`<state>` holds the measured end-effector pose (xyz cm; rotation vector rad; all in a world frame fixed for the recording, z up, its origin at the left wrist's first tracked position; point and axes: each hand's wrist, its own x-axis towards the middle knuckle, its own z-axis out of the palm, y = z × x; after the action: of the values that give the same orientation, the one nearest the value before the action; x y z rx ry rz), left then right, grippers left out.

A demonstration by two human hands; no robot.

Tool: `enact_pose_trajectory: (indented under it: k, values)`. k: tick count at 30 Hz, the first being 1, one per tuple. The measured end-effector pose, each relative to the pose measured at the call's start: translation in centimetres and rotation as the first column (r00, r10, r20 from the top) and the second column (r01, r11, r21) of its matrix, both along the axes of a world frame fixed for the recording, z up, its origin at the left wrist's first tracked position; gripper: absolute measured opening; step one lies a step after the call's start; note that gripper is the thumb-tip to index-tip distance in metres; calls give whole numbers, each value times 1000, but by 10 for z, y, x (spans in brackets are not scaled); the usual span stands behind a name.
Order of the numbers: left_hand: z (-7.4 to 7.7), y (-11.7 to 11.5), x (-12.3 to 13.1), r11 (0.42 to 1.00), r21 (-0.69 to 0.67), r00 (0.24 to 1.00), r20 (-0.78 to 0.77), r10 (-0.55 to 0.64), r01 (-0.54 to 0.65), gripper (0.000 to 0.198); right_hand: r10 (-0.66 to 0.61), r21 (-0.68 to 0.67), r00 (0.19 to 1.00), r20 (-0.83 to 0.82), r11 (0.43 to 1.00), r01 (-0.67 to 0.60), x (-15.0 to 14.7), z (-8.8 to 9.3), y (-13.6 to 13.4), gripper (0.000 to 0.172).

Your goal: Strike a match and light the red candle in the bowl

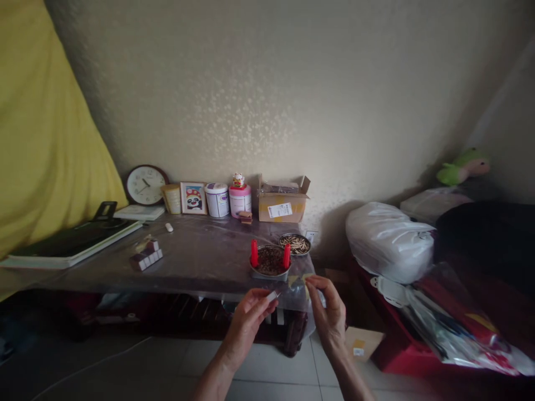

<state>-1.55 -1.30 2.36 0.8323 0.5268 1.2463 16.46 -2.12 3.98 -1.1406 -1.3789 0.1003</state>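
My left hand (249,316) is closed on a small matchbox (272,296), its pale side up, in front of the table edge. Thumb and forefinger of my right hand (328,307) are pinched together to the right of it; whatever is between them is too small to make out. Just beyond my hands stands a round metal bowl (271,273) filled with dark grains, with one red candle (254,254) upright at its left side and another red candle (286,256) at its right. Behind it, a second bowl (308,252) holds many thin, pale sticks.
Several small boxes (147,259) are bundled on the table (200,250) at left. Along the wall stand a clock (146,185), a framed picture (194,199), tins (217,200) and an open carton (281,208). White bags (388,239) lie at right; another carton (363,342) sits on the floor.
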Motion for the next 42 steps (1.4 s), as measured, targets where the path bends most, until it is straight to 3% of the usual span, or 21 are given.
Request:
enact_pose_trajectory:
  k: [7, 13, 17, 22, 29, 35, 42]
  values:
    - [2, -3, 1, 999, 34, 1000, -8, 2, -2, 16, 96, 58, 942, 321, 991, -120, -26, -2, -12, 13]
    - [1, 0, 1, 1000, 13, 1000, -1, 14, -14, 13, 49, 188, 937, 345, 975, -120, -28, 15, -24, 20]
    - [2, -2, 0, 999, 37, 1000, 18, 12, -13, 15, 93, 113, 885, 457, 980, -161, -22, 6, -14, 19]
    - [2, -2, -3, 1000, 31, 1000, 0, 0, 0, 14, -76, 58, 970, 231, 996, 64, 3, -12, 11, 11]
    - [0, -1, -4, 1000, 5, 1000, -24, 10, -10, 12, -78, -113, 989, -122, 992, 64, 14, 0, 6, 20]
    - [-2, -1, -5, 999, -35, 1000, -26, 16, -17, 14, -154, -148, 972, -176, 981, 128, 14, 8, 4, 22]
    - [0, 0, -4, 999, -42, 998, -58, 10, -12, 15, -82, -133, 981, -176, 989, 59, 17, -1, 9, 21]
